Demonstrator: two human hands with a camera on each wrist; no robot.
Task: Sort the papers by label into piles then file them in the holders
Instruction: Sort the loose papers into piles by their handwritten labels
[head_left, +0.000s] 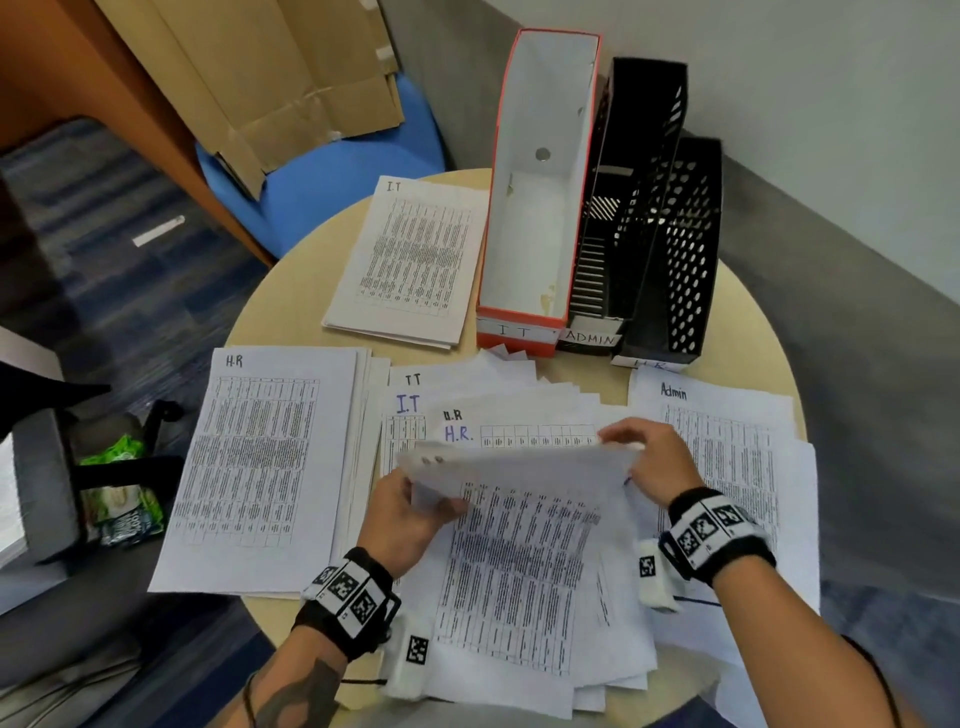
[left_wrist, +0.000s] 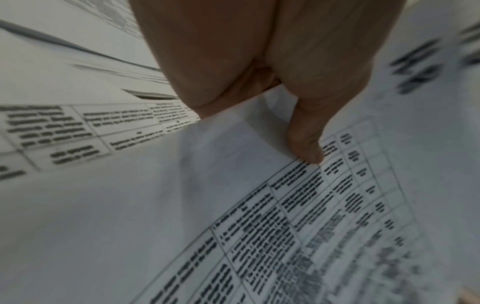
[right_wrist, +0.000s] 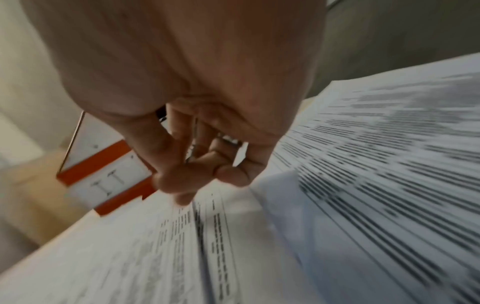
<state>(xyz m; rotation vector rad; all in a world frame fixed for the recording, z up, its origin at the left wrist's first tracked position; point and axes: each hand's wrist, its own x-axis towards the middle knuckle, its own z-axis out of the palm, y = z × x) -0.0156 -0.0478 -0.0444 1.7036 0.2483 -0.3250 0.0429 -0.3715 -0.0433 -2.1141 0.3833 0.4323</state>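
A loose fan of unsorted printed papers (head_left: 524, 582) lies at the table's near edge. The top sheet (head_left: 519, 467) is bent up along its far edge. My left hand (head_left: 441, 503) pinches the sheet's left corner, thumb (left_wrist: 306, 152) on the print. My right hand (head_left: 621, 439) grips its right corner with curled fingers (right_wrist: 207, 170). Sorted piles lie around: H.R pile (head_left: 260, 457) at left, I.T pile (head_left: 410, 260) beyond, Admin pile (head_left: 727, 441) at right. Behind stand the orange IT holder (head_left: 535, 208), the black ADMIN holder (head_left: 623, 218) and the black HR holder (head_left: 680, 249), all without papers.
The round wooden table (head_left: 291, 291) is mostly covered by paper. A blue chair (head_left: 332, 176) with flattened cardboard (head_left: 291, 78) stands behind it. At left, on the floor, a black rack holds green packets (head_left: 119, 483). A grey wall runs close behind the holders.
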